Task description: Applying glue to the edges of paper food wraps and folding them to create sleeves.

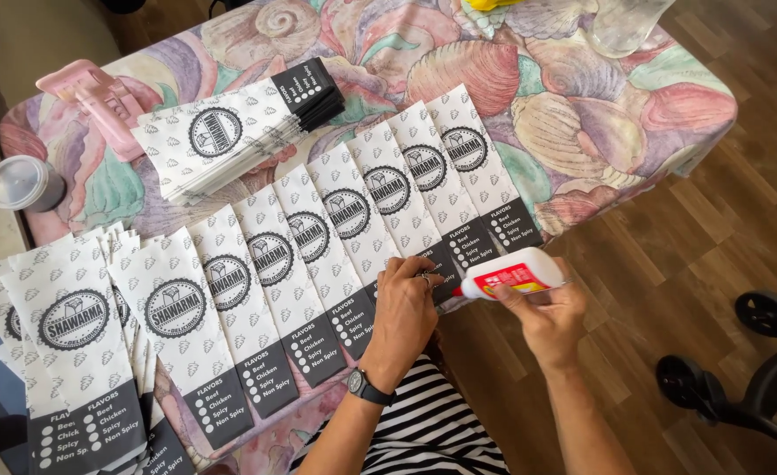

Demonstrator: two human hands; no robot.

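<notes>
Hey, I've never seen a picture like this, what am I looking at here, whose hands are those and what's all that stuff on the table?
This is one picture from a camera worn on a person's head, looking down at their own two bare hands. There is no machine.

The table has a cloth with a seashell pattern. On it lies a row of overlapping white paper bags with round black emblems and dark ends. Another stack sits behind them, beside a pink object and a lidded cup.

The right hand holds a white glue bottle, nozzle pointing left. The left hand, with a wristwatch, rests on the bags at the nozzle.
</notes>
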